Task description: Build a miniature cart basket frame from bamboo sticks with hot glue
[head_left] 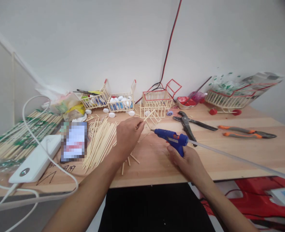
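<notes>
My right hand [188,161] is closed around the handle of a blue hot glue gun [170,136], with a long translucent glue stick [229,157] trailing from its back end. The nozzle points left, close to a small frame of pale wooden sticks [151,116]. That frame is pinched in the fingers of my left hand [129,137], which hide part of it. Behind it stands a stick-built miniature cart [157,95] with a red rim and red handle. Loose cut sticks [101,141] lie in a pile left of my left hand.
Two small carts, one with white and blue pieces [120,102], stand at the back. A red-wheeled cart [226,100] is at right. Cutters [186,124], pliers [241,131], a red paint tub [186,102], a phone [74,141], a power bank [37,158] and packaged sticks [24,133] lie around.
</notes>
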`<move>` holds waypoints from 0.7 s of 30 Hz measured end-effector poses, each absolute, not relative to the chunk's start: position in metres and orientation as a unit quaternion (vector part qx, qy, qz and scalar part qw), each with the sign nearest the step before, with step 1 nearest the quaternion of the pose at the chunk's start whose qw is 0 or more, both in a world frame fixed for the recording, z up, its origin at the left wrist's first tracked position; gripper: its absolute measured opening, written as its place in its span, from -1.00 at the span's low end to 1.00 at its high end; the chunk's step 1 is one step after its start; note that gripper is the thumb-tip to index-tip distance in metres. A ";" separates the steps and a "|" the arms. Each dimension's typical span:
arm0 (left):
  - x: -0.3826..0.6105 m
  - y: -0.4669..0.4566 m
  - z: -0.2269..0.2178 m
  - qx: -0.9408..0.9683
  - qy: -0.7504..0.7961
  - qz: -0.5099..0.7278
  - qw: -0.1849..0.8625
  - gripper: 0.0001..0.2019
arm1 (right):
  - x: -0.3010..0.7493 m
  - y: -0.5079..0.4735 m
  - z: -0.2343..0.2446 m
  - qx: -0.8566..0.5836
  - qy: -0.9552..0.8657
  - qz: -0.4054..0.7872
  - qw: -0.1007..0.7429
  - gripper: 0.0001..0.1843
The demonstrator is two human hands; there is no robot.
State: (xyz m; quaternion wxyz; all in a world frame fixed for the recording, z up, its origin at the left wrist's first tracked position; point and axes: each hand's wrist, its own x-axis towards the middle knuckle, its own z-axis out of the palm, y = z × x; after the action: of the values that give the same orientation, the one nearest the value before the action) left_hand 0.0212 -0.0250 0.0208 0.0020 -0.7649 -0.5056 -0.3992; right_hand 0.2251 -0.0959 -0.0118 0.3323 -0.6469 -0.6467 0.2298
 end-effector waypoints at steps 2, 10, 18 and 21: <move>0.021 -0.025 0.021 -0.764 -0.506 -0.399 -0.001 -0.88 | 0.225 -0.096 -0.012 -0.645 -0.648 0.227 0.336 -0.53; 0.021 -0.024 0.019 -0.765 -0.500 -0.407 -0.004 -0.87 | 0.225 -0.097 -0.012 -0.643 -0.646 0.228 0.342 -0.56; 0.021 -0.025 0.017 -0.769 -0.493 -0.406 0.002 -0.85 | 0.225 -0.096 -0.013 -0.648 -0.638 0.235 0.345 -0.55; 0.021 -0.024 0.017 -0.769 -0.494 -0.406 0.002 -0.86 | 0.225 -0.096 -0.013 -0.648 -0.637 0.233 0.346 -0.55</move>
State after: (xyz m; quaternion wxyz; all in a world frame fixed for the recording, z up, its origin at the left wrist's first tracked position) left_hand 0.0207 -0.0244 0.0167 0.0021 -0.7690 -0.4936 -0.4063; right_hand 0.2251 -0.0958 -0.0134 0.3462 -0.6481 -0.6369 0.2333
